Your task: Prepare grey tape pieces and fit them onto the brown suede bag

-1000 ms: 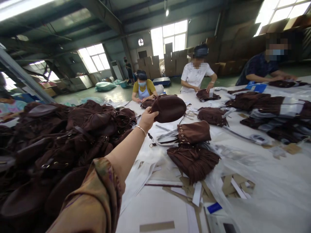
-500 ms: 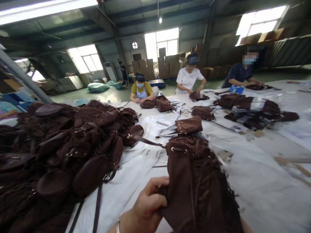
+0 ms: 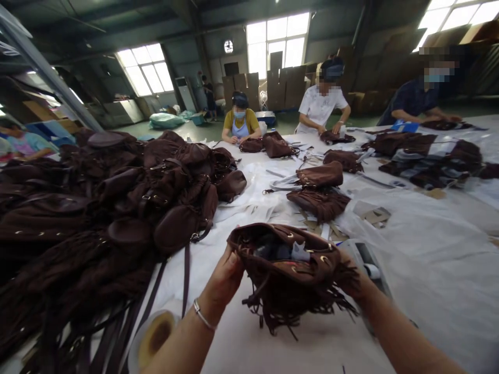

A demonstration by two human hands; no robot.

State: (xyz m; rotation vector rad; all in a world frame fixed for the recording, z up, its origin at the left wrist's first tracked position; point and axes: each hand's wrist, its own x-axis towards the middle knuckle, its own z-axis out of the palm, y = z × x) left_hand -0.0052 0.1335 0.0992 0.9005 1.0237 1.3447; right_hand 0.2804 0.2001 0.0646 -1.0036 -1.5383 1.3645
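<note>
Between my two hands hangs a dark brown fringed bag (image 3: 288,291), its mouth tipped toward me. Gold eyelets run round the rim, and something dark and a whitish piece show inside. My left hand (image 3: 228,270) is closed on the bag's left side, thumb at the rim. At the right side, my right hand (image 3: 351,275) grips the bag too, its fingers mostly hidden by fringe. Just beyond lies another brown fringed bag (image 3: 322,202) on the white-covered table (image 3: 440,254).
A large heap of brown bags (image 3: 128,223) with trailing straps fills the left. A roll of tape (image 3: 146,348) lies beside my left forearm, and a grey device (image 3: 364,259) behind my right wrist. Co-workers (image 3: 323,106) handle bags across the table; more bags (image 3: 436,150) lie far right.
The bag has turned from standing upright with its front showing to mouth toward me. My right hand has come into view at its right side. The view has tilted downward.
</note>
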